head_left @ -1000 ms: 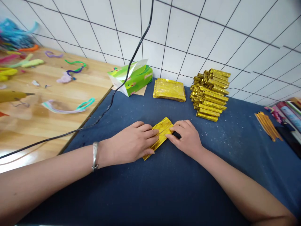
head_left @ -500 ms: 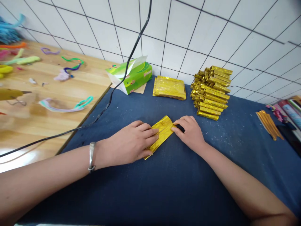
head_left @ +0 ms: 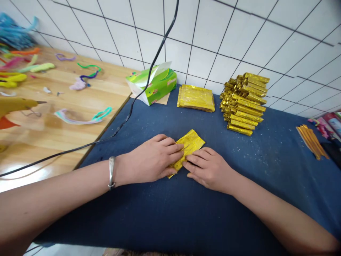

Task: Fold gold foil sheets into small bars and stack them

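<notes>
gold sheet lies centre, apparently part-folded; held down by left hand, fingers close together. near edge is touched by right hand, fingers slightly parted, pinch not tellable. two o'clock: formed tubes piled. twelve: flat sheets left.

Flat gold rectangular foil-paper strip looks glossy, creased; pile of folded gold foil-paper bars equally shiny, crinkled; broad dark-blue cloth matt; pale-brown wooden tabletop smooth, semi-gloss; narrow silver metal bangle shiny; long black plastic-looking cable smooth.
</notes>
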Action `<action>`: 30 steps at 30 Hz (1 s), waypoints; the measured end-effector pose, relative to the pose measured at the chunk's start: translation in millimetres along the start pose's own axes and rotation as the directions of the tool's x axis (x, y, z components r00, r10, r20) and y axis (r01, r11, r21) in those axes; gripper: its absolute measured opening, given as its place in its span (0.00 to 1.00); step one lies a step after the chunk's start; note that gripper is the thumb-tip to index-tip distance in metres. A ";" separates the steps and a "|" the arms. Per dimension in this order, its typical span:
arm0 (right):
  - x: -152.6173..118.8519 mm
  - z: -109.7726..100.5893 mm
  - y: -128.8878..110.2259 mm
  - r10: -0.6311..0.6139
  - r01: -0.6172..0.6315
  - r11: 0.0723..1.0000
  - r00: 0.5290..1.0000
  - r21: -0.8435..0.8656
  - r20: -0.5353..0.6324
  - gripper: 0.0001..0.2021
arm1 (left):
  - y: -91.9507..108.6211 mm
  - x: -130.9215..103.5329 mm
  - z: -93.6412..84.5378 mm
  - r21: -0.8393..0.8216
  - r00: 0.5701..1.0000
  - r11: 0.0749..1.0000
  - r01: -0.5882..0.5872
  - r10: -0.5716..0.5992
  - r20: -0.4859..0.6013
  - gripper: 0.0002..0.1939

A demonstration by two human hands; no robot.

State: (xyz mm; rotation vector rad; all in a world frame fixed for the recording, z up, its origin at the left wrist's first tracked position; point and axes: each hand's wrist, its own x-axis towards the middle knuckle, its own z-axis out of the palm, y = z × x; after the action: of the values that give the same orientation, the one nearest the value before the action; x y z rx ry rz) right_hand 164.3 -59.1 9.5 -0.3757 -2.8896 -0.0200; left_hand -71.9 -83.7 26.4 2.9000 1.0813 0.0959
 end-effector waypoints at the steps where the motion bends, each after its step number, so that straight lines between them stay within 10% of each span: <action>1: -1.2 -0.6 4.6 -0.008 0.008 1.000 1.000 -0.005 0.001 0.16 | 0.1 -0.1 -0.3 -0.001 1.000 1.000 0.001 -0.001 0.002 0.20; 13: -28.6 -0.6 77.7 0.116 -0.116 0.993 0.991 0.019 -0.058 0.13 | -1.2 -1.8 1.6 -0.011 1.000 1.000 -0.009 0.009 -0.017 0.21; 20: -16.4 2.1 56.0 0.331 -0.296 0.943 0.885 0.154 -0.326 0.11 | -2.0 -2.0 1.3 -0.028 0.998 0.999 -0.040 0.038 -0.057 0.20; 30: 28.9 19.8 22.0 0.253 -0.254 0.958 0.967 0.131 0.030 0.21 | -3.2 -0.3 0.9 -0.035 0.999 0.999 -0.029 0.028 -0.034 0.19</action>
State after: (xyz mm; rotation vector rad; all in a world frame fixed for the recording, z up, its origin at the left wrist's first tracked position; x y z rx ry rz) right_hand 138.3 -29.7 -3.6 -0.7189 -2.8114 0.2183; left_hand -74.2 -81.5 25.3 2.8927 1.0317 0.1636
